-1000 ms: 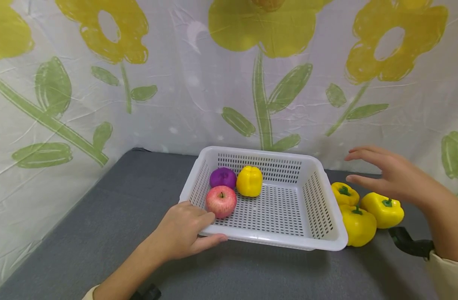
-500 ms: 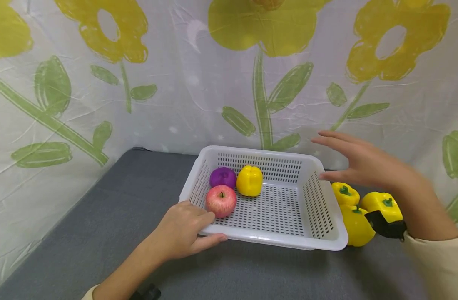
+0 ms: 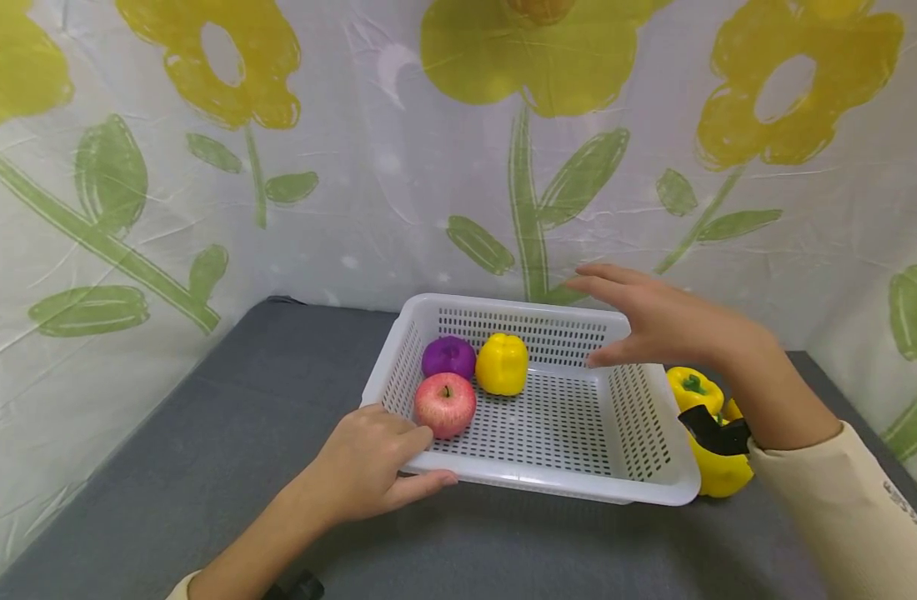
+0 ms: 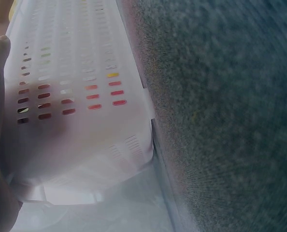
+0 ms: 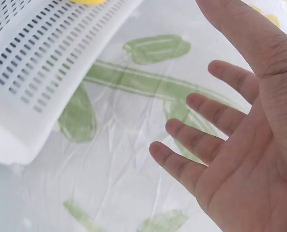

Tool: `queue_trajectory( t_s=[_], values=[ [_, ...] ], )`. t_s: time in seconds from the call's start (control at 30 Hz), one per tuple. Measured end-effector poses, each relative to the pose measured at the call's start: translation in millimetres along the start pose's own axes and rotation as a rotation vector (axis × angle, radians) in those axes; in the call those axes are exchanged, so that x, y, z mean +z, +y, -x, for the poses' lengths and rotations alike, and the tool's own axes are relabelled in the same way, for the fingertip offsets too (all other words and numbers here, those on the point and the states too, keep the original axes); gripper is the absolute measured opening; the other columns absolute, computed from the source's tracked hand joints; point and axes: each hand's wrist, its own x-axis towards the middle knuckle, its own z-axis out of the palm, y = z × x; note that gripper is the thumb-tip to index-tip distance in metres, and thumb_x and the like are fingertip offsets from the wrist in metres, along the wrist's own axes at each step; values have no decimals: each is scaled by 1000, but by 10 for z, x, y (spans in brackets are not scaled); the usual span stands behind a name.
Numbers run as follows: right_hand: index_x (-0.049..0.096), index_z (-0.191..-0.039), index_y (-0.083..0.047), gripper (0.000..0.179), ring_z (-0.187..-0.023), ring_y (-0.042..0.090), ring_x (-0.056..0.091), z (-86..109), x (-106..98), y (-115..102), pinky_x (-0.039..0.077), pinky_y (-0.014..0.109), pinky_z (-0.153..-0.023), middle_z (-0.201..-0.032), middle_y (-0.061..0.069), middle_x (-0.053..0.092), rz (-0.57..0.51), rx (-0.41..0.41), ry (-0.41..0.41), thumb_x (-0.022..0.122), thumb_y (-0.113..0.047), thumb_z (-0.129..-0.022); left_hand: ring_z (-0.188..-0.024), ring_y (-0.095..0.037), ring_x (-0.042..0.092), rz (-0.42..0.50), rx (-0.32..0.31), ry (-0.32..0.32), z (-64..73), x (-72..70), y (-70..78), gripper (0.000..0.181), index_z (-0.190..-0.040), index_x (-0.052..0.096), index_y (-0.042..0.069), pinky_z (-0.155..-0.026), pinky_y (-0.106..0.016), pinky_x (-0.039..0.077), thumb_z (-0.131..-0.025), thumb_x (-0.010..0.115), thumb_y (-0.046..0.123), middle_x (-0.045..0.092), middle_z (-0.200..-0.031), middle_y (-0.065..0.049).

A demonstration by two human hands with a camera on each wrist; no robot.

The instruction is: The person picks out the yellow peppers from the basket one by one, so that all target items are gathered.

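Observation:
A white plastic basket (image 3: 548,483) with slotted walls holds a purple round vegetable (image 3: 448,358), a pink-red apple (image 3: 445,406) and a yellow bell pepper (image 3: 502,365), all grouped in its left half. My left hand (image 3: 383,458) grips the near-left corner of the rim, thumb along the front; in the left wrist view the basket's slotted side fills the space beside that hand. Above the basket's right back corner hovers my right hand (image 3: 668,325), fingers spread and nothing in it. The right wrist view shows its bare palm (image 5: 250,169) beside the basket wall.
Several yellow bell peppers (image 3: 721,471) lie against the basket's right side, partly behind my right forearm. Grey cloth (image 3: 226,450) covers the table. A white curtain (image 3: 338,208) with printed flowers hangs at the back and sides.
My right hand has moved left, from over the loose yellow bell peppers to over the basket's right back part, still holding nothing. The left hand and basket have stayed in place.

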Motion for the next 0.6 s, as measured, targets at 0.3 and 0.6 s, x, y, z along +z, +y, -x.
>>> queue_trajectory(
  t_s=[0.3, 0.6],
  values=[
    [37, -155, -20, 95, -145, 42, 24, -215, 129, -60, 34, 65, -103, -162, 15, 24, 19, -4, -89, 86, -44, -77, -53, -5, 35, -7, -4, -14, 5, 2, 5, 51, -71, 45, 20, -55, -27, 38, -97, 47, 64, 32, -59, 12],
    [38, -154, -16, 93, -143, 40, 32, -433, 308, -108, 35, 60, -105, -160, 13, 30, 15, -56, -154, 87, -36, -78, -53, -5, 35, -3, -3, -13, 2, -2, 6, 51, -72, 45, 20, -54, -25, 36, -97, 48, 64, 32, -59, 12]
  ],
)
